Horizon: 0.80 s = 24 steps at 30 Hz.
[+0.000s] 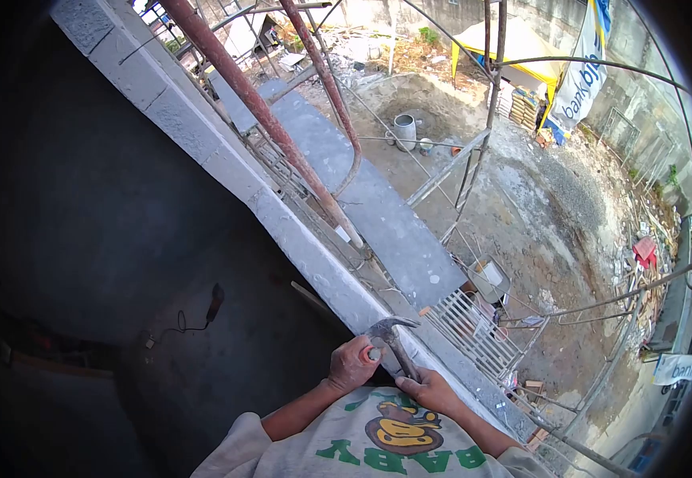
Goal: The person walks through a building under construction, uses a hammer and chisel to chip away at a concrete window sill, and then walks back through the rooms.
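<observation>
Over the concrete wall top (298,239), both of my hands are close together in front of my shirt. My right hand (433,392) is wrapped around the handle of a claw hammer (398,346). The hammer's claw points to the right, and its head is just beside my left hand. My left hand (351,362) is closed in a fist around a short rod-like piece (375,354). Only its round end shows between the thumb and fingers; the rest is hidden.
Scaffold planks (378,223) and a red-brown scaffold pole (258,111) run beyond the wall, with a metal grating (473,331) to the right. Far below lie a wheelbarrow (489,279) and a drum (404,127). A corded tool (215,303) rests on the dark floor at left.
</observation>
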Each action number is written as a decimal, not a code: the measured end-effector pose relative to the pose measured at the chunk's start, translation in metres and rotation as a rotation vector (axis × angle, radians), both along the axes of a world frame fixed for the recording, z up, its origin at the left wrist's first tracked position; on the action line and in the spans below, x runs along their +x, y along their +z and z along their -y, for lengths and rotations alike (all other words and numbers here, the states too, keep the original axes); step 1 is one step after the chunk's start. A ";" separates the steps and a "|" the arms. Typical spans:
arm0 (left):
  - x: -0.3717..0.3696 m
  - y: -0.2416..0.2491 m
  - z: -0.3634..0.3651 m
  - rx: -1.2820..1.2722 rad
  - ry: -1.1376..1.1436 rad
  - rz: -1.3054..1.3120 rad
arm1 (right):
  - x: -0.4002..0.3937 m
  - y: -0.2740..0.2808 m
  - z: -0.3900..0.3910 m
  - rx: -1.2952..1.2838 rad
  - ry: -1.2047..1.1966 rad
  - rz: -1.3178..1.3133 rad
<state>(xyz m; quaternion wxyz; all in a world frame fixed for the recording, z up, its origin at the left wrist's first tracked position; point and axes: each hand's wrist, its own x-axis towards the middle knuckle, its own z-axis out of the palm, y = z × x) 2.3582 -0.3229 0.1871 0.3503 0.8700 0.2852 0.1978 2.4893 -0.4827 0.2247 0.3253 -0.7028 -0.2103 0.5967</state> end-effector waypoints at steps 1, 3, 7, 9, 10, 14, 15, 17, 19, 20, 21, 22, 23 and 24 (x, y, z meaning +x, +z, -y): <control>0.000 0.000 0.000 0.002 0.003 -0.001 | 0.000 -0.001 0.000 -0.001 0.004 -0.001; 0.000 0.001 0.000 0.004 0.000 -0.005 | 0.000 0.000 0.000 -0.002 0.002 -0.004; 0.000 0.001 0.000 0.006 -0.009 -0.001 | -0.001 -0.001 0.001 0.011 -0.015 -0.023; 0.000 0.003 0.000 0.005 -0.010 0.001 | -0.002 -0.004 0.001 0.014 -0.022 -0.031; 0.001 0.004 0.000 0.004 -0.010 0.005 | -0.002 -0.005 0.001 0.016 -0.028 -0.037; 0.000 0.001 -0.001 0.005 -0.026 0.012 | -0.002 -0.003 0.001 0.020 -0.030 -0.037; -0.001 -0.001 -0.001 -0.003 -0.017 0.018 | -0.002 -0.006 0.001 0.022 -0.025 -0.050; -0.001 -0.005 -0.001 -0.023 -0.035 0.032 | -0.003 -0.010 0.003 0.012 -0.047 -0.052; -0.002 -0.008 -0.001 -0.018 0.002 0.000 | -0.004 -0.013 0.003 0.017 -0.031 -0.064; -0.002 -0.011 -0.001 -0.027 0.009 0.026 | -0.004 -0.013 0.003 0.023 -0.034 -0.075; -0.002 -0.012 0.000 -0.030 0.001 0.030 | -0.004 -0.015 0.004 0.020 -0.042 -0.071; -0.002 -0.010 0.000 -0.037 0.009 0.015 | -0.006 -0.020 0.005 0.030 -0.053 -0.086; -0.002 -0.008 0.000 -0.042 0.019 -0.003 | -0.007 -0.023 0.005 0.040 -0.064 -0.102; -0.003 -0.008 0.000 -0.042 0.015 -0.002 | -0.008 -0.025 0.005 0.041 -0.068 -0.102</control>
